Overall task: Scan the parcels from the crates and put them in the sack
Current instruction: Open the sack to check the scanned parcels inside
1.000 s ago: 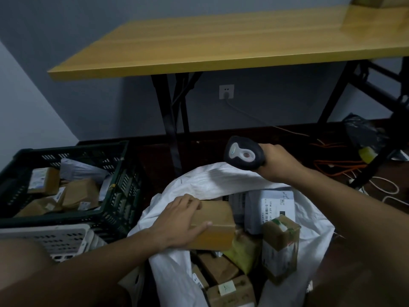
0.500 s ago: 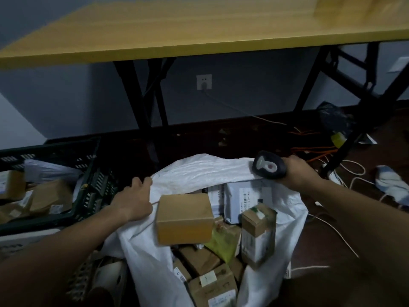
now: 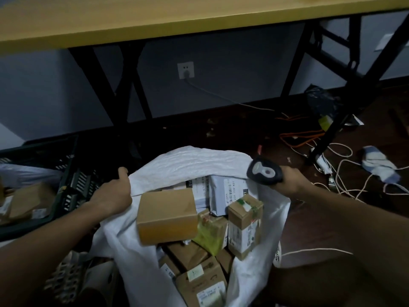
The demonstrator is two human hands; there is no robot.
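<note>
A white sack [image 3: 190,161] stands open on the floor in front of me, holding several parcels. A plain brown box [image 3: 167,214] lies on top at the left of the pile, with nothing touching it. My left hand [image 3: 112,194] grips the sack's left rim. My right hand [image 3: 292,181] holds the black barcode scanner [image 3: 264,171] over the sack's right rim. A dark green crate [image 3: 64,185] at the far left holds several brown parcels [image 3: 31,202].
A yellow-topped table [image 3: 155,16] on black legs stands over the floor behind the sack. Loose white and orange cables [image 3: 336,173] and a crumpled cloth [image 3: 378,166] lie on the floor at the right. A white crate [image 3: 70,278] sits under my left arm.
My left hand let go of the brown box, which now rests in the sack, and moved left to grip the sack's rim. The view shifted left and down.
</note>
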